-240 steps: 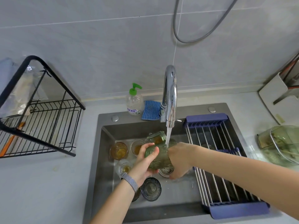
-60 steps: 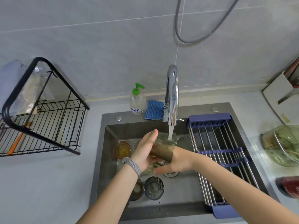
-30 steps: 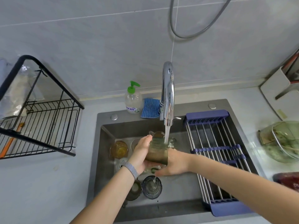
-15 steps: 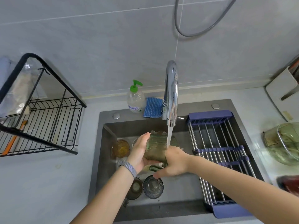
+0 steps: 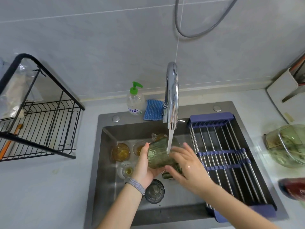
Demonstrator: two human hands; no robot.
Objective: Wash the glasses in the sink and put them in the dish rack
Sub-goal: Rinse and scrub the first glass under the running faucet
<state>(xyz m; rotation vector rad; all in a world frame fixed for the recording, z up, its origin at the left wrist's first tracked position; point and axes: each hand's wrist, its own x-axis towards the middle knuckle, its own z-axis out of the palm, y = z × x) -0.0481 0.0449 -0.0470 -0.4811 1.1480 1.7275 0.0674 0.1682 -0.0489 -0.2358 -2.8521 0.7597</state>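
Head view, looking down into the sink [image 5: 105, 162]: the person's left hand [image 5: 145, 167] wraps its curled fingers around the ribbed green glass [image 5: 159, 154], which is tilted with its mouth towards the tap [image 5: 172, 96] so that the running water [image 5: 169, 141] strikes its upper side. The right hand [image 5: 188, 164] lies against the other side of the glass with fingers spread and fairly straight, rubbing or steadying rather than gripping. Both hands and the glass sit above the middle of the basin.

Several more glasses wait on the sink floor: an amber glass [image 5: 120, 152] at the left wall, a second amber one [image 5: 139, 147] beside it, a clear glass [image 5: 126, 169] nearer the person, and a dark glass [image 5: 154, 190] just below the left wrist. The black dish rack [image 5: 42, 129] stands on the worktop [image 5: 41, 187] to the left, well apart from the sink.

The main risk is a slip (wet ribbed glass, only one hand truly holding). A drop from here would probably land on the glasses below and chip or break them. Water glancing off the tilted side could also splash onto the worktop, and the carry to the rack crosses the sink's edge, where a knock is possible.
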